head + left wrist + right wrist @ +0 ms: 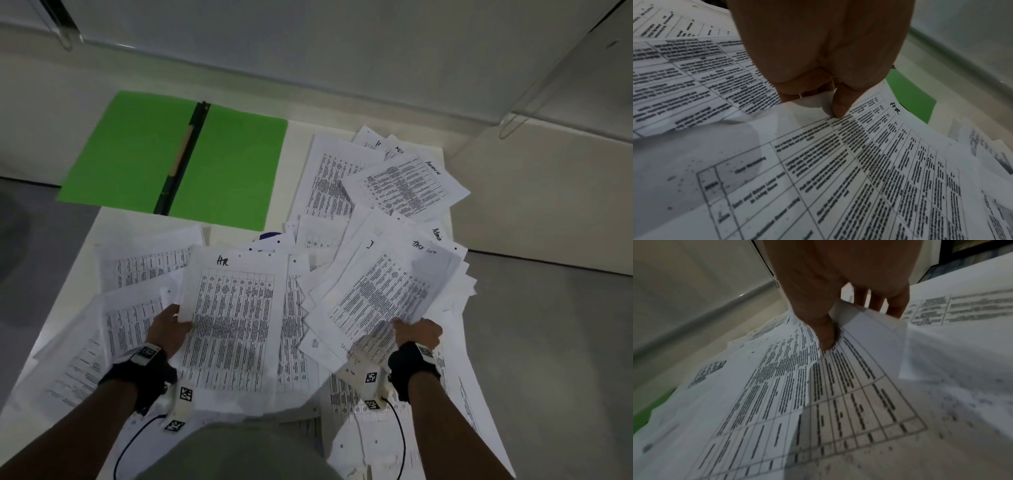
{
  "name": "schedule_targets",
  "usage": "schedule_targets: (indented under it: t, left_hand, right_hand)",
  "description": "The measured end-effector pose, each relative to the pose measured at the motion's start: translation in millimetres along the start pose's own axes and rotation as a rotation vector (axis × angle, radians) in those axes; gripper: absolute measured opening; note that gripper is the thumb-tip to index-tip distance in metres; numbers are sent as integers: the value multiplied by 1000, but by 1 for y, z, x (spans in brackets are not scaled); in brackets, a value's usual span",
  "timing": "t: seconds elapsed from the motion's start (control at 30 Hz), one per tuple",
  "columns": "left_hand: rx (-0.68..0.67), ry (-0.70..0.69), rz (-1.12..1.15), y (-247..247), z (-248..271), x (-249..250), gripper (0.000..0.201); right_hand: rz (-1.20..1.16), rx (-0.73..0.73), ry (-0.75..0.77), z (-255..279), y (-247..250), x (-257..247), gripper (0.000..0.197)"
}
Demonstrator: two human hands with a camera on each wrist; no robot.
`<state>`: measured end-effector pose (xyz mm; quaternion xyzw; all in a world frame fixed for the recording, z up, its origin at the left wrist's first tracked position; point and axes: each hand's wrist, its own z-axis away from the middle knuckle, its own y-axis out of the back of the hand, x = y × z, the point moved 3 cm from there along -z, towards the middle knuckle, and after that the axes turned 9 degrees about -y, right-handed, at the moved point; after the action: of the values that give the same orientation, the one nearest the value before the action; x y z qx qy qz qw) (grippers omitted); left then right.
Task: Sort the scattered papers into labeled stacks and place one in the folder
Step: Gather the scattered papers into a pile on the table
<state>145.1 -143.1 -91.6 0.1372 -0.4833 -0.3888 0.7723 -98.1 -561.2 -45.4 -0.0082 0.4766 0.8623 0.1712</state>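
Pinching the HR sheet at its left edge: left hand. Right hand grips a fanned bundle of sheets, thumb on top. Loose papers cover the white table all around. Open green folder lies beyond the left hand, well apart.

One green folder; two hands; many printed sheets, uncountable.

Printed table sheets scattered, overlapping, near + right, "HR" sheet lifted near-left, green folder open flat, far left
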Motion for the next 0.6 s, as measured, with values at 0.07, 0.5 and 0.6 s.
schedule_targets:
  t: [0.07,0.5,0.6]
  left_hand:
    - [-12,-9,-21,0,-1,1,36]
    - [-22,-16,3,7,7,11,27]
    - [-6,-4,80,15,13,15,27]
  right_hand:
    - [-80,-46,12,-3,3,-3,66]
    - [-747,-231,420,45,44,-41,26]
    - [-794,-456,520,71,45,-45,21]
